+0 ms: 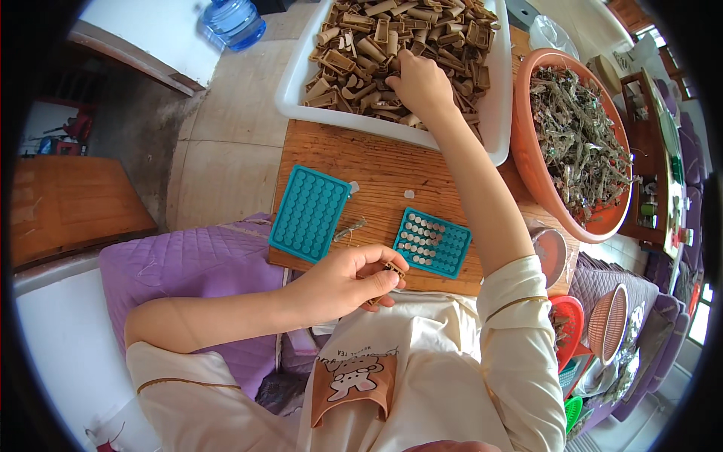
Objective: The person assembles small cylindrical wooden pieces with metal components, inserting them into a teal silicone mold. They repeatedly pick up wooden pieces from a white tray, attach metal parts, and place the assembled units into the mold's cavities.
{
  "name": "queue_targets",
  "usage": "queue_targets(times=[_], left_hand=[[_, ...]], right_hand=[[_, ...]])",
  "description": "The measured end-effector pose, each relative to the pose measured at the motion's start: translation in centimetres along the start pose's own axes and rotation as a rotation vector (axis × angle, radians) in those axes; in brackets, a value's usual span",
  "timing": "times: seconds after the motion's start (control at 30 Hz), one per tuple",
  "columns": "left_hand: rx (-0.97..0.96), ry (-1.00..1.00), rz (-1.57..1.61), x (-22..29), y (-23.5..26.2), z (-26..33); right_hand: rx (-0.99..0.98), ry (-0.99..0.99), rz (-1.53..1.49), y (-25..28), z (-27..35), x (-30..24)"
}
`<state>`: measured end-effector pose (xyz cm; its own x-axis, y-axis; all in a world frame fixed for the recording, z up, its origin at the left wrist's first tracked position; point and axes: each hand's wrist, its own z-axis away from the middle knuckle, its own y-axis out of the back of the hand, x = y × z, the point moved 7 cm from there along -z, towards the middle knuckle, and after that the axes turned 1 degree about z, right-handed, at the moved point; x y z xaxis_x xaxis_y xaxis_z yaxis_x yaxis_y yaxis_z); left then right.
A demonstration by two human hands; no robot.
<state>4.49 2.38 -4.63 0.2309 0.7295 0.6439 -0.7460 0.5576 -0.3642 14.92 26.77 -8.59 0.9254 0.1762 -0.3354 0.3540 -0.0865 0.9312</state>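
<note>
My left hand [352, 282] is closed around a small brown plastic part [388, 277], held in front of my shirt near the table's front edge. Thumb and fingers cover much of that part. At the far side, my right hand [422, 84] reaches into a white bin [289, 89] heaped with brown plastic parts [361, 78]. Its fingers are bent together among the parts, and what they grip is hidden. Just right of my left hand lies a teal tray [455, 253] with small whitish discs [420, 235] in part of its round pockets.
Another teal tray [310, 212] lies on the left of the wooden table [376, 167]. Loose whitish discs [409, 194] lie nearby. An orange basin [524, 143] of tangled dry grey-green material stands at the right. A water jug [233, 24] is on the floor at far left.
</note>
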Motion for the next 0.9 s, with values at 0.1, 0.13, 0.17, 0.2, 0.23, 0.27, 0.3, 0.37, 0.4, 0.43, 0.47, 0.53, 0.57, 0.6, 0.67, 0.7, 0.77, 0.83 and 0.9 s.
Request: queue_targets(times=[0.1, 0.13, 0.17, 0.2, 0.23, 0.27, 0.3, 0.37, 0.4, 0.43, 0.47, 0.53, 0.57, 0.6, 0.67, 0.7, 0.77, 0.83, 0.9], left_hand=[[0.001, 0.014, -0.012, -0.2, -0.1, 0.0], [0.003, 0.02, -0.012, -0.2, -0.1, 0.0], [0.004, 0.027, -0.014, -0.2, -0.2, 0.1], [0.006, 0.028, -0.01, -0.3, -0.2, 0.1], [0.008, 0.029, -0.007, -0.3, -0.2, 0.0], [0.009, 0.03, -0.004, -0.3, -0.1, 0.0], [0.014, 0.015, -0.008, -0.3, -0.1, 0.0], [0.022, -0.015, -0.016, -0.1, 0.1, 0.0], [0.019, -0.019, -0.016, 0.0, 0.1, 0.1], [0.016, -0.023, -0.017, 0.2, 0.0, 0.2], [0.012, -0.026, -0.018, 0.3, -0.1, 0.2], [0.009, -0.063, -0.021, 0.4, -0.2, 0.4], [0.012, -0.082, -0.02, 0.4, -0.2, 0.5], [0.001, -0.093, -0.024, 0.5, -0.4, 0.5], [-0.017, -0.111, -0.029, 0.4, -0.5, 0.3], [-0.019, -0.104, -0.023, 0.4, -0.5, 0.1], [-0.01, -0.089, 0.001, 0.2, -0.2, -0.3], [0.007, -0.089, 0.095, -0.1, 0.2, -0.1], [0.03, -0.102, 0.15, 0.3, 0.4, 0.1]], right_hand=[[-0.097, -0.027, 0.192, -0.7, -0.8, -0.6], [-0.094, -0.022, 0.209, -0.8, -1.0, -0.7], [-0.092, -0.017, 0.226, -1.0, -1.2, -0.8], [-0.09, -0.011, 0.243, -1.1, -1.2, -0.9], [-0.097, -0.02, 0.228, -1.3, -1.3, -0.9], [-0.104, -0.03, 0.213, -1.4, -1.3, -0.9], [-0.111, -0.039, 0.197, -1.5, -1.2, -0.9], [-0.102, -0.074, 0.082, -1.3, -1.0, -0.5], [-0.097, -0.09, 0.025, -1.1, -0.9, -0.2], [-0.056, -0.06, -0.029, -0.6, -0.9, -0.1], [-0.015, -0.03, -0.083, -0.1, -0.9, 0.1], [-0.009, -0.014, -0.184, 1.4, -0.5, 0.3], [-0.012, -0.012, -0.269, 2.3, -0.1, 0.3], [-0.009, -0.018, -0.349, 3.4, 0.6, 0.7], [0.06, -0.012, -0.454, 5.0, 2.0, 2.1], [0.131, -0.005, -0.476, 6.0, 2.9, 3.0], [0.198, -0.064, -0.574, 7.6, 5.5, 3.5], [0.243, -0.131, -0.652, 7.9, 7.6, 4.6], [0.321, -0.176, -0.692, 8.6, 10.3, 5.6]])
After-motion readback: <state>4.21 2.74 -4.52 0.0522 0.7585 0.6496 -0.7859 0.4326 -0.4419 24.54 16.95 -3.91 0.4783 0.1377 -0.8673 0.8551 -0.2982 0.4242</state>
